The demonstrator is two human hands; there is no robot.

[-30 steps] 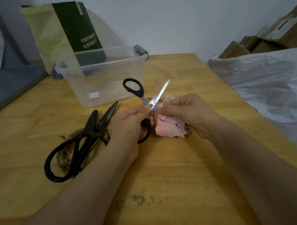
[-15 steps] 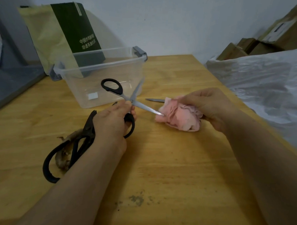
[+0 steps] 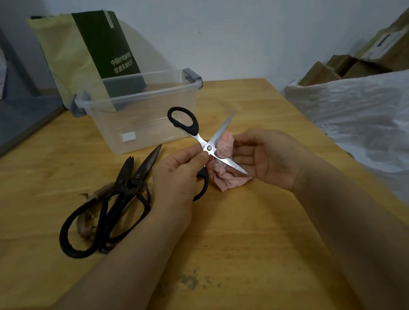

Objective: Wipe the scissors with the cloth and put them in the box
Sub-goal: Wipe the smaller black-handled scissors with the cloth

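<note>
Scissors (image 3: pixel 209 148), likely light, stiff and sharp, pinched at the pivot by left hand (image 3: pixel 176 174); right hand (image 3: pixel 269 159) clutches soft cloth (image 3: pixel 225 177).

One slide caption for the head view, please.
Left hand holds open scissors while right hand holds pink cloth against a blade.

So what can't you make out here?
All in the head view:
Silver scissors: lower handle loop partly hidden behind the left hand.
Pink cloth: partly hidden by the right hand and a blade.
Brown scrap under the black scissors: too covered to identify.
Cardboard boxes: cut off by the right edge and the plastic sheet.
</note>
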